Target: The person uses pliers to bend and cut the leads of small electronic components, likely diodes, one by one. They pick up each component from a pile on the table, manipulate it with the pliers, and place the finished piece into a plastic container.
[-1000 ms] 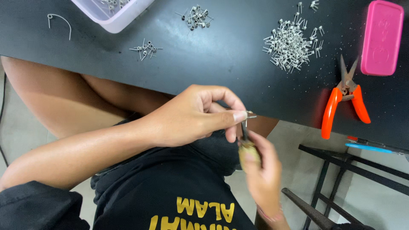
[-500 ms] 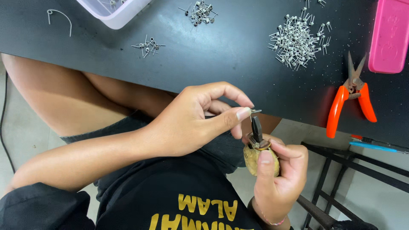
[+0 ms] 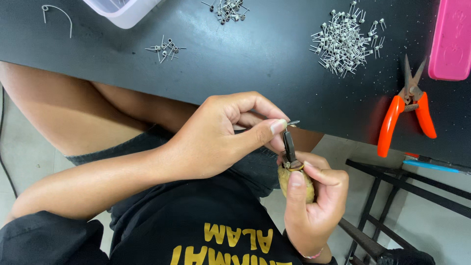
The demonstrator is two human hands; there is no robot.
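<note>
Below the black table's (image 3: 147, 54) near edge, over the lap, the left hand (image 3: 221, 137) pinched a small metal pin (image 3: 293, 122) between thumb and forefinger. The right hand (image 3: 314, 206) was closed around the worn wooden handle of a small hand tool (image 3: 289, 147), whose dark tip pointed to twelve o'clock and met the pin. That pin looked light, stiff and slippery, easily dropped, so it was best held close to its end. Toward one o'clock lay a heap of similar pins (image 3: 343, 41); at three o'clock, orange-handled snips (image 3: 407, 115).
</note>
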